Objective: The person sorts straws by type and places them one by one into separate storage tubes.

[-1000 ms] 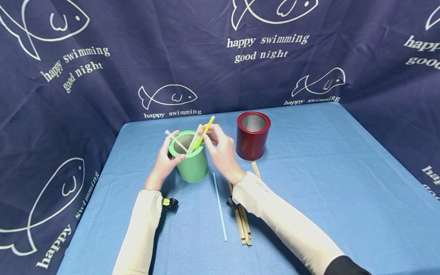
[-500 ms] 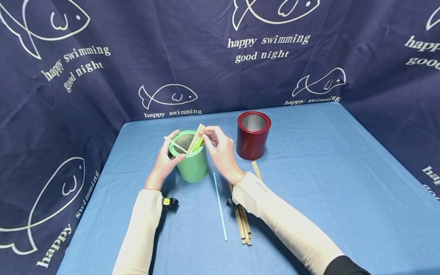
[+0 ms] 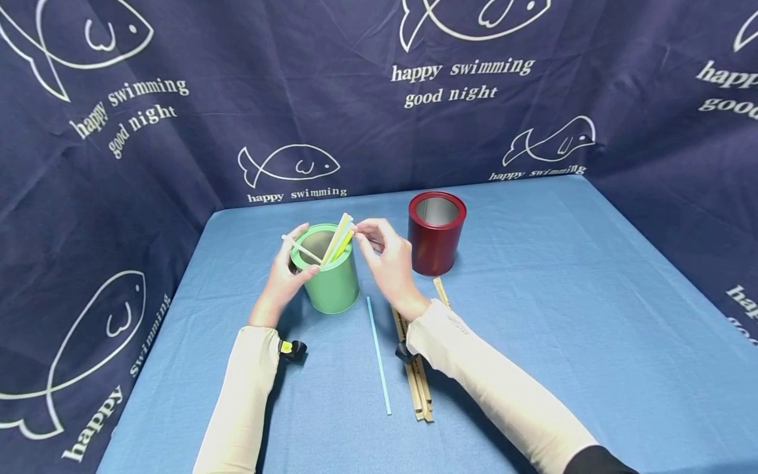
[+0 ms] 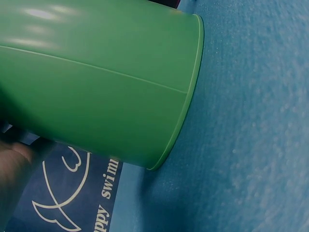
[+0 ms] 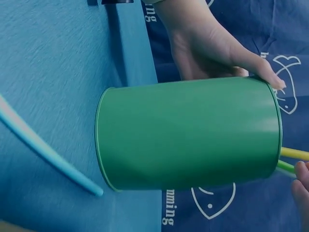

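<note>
Though wrist views hide its inside, the left hand grips the green can, right hand's hold unclear.

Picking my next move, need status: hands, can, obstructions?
Left hand grips green can. Right hand at straws in it, grip unclear. Loose blue straw on table, seemingly not blocking.

High head view facing forward-down, 2 wrist close-ups, shared green can
</note>
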